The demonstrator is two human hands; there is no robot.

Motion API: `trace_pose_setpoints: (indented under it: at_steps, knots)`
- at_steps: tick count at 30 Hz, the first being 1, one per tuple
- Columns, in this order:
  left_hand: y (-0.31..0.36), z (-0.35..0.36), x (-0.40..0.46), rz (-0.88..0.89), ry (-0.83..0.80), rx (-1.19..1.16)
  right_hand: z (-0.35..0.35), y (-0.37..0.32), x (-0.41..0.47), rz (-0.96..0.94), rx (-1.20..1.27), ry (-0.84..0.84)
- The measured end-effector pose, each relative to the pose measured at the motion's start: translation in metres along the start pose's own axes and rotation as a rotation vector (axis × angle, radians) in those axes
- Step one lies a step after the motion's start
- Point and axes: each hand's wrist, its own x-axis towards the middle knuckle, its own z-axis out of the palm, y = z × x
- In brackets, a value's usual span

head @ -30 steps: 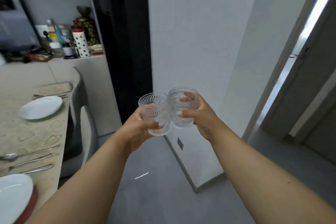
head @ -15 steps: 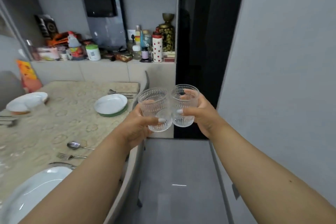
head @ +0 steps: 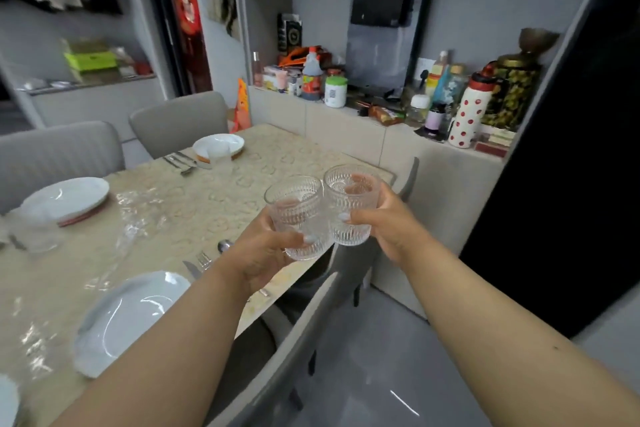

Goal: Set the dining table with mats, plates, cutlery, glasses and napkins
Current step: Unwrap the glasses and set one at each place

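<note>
Above the near right corner of the dining table, two clear ribbed glass tumblers are held up side by side, walls touching or nearly so. Left hand wraps the left tumbler low on its wall, thumb across the front. Right hand wraps the right tumbler from the right, thumb in front, fingers showing through the glass behind. Both forearms reach fwd from the bottom edge, roughly level, converging at the glasses.

Judged from looks: rigid, breakable, moderately heavy for their size; the ribs give some grip, so mid-wall is the sensible hold. Knocking them together risks a chip.

On the table: white plates on mats, incl. the near plate, w/ cutlery beside it. A far place setting already has a glass.
</note>
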Motion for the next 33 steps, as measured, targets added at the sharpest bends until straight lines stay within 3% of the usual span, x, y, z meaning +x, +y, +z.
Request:
trace_pose_setpoints:
  at_steps: [10,16,33]
  knots:
    - [0.009,-0.070,-0.026,0.083,0.356,-0.020,0.088,0.019,0.071,0.083,0.034,-0.392]
    - [0.021,-0.129,-0.045,0.163,0.548,-0.055,0.155,0.040,0.103,0.127,0.047,-0.520]
    - [0.004,-0.221,-0.059,0.300,0.894,0.006,0.271,0.128,0.188,0.178,-0.139,-0.559]
